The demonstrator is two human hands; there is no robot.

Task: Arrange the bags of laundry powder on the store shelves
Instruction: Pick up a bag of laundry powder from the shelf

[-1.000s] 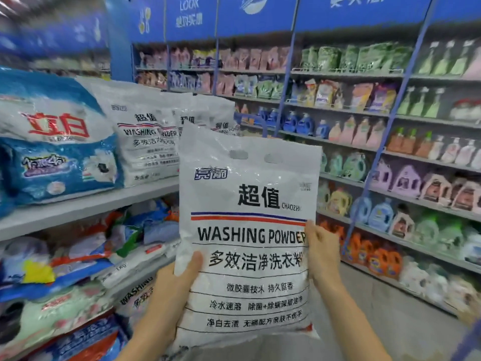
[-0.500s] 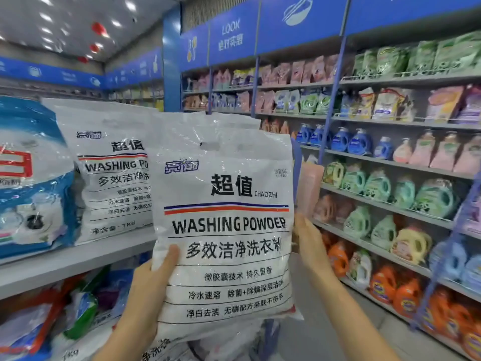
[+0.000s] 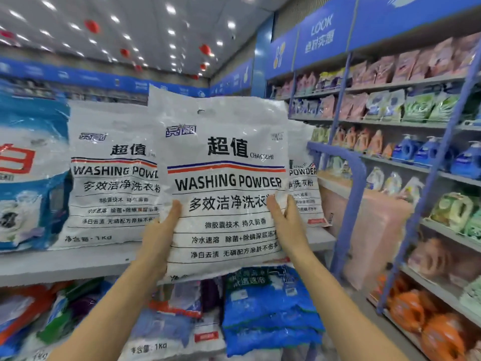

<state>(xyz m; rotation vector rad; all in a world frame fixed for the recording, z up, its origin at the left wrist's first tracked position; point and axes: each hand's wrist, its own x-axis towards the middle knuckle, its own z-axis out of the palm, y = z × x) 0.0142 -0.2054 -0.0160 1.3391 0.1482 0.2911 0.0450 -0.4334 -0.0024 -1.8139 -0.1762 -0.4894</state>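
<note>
Bag: we hold the washing-powder bag [image 3: 223, 183] upright before the shelf [image 3: 78, 264] front edge.
Hands: our left hand [image 3: 158, 238] and right hand [image 3: 289, 227] grip its lower sides.
Handling: soft, slick, likely heavy; we favour supporting its base.

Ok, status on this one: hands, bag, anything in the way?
Left hand and right hand both grip white plastic washing powder bag, upright, before grey shelf. Matching shelved bag on its left, another on its right. Slot between hidden.
</note>
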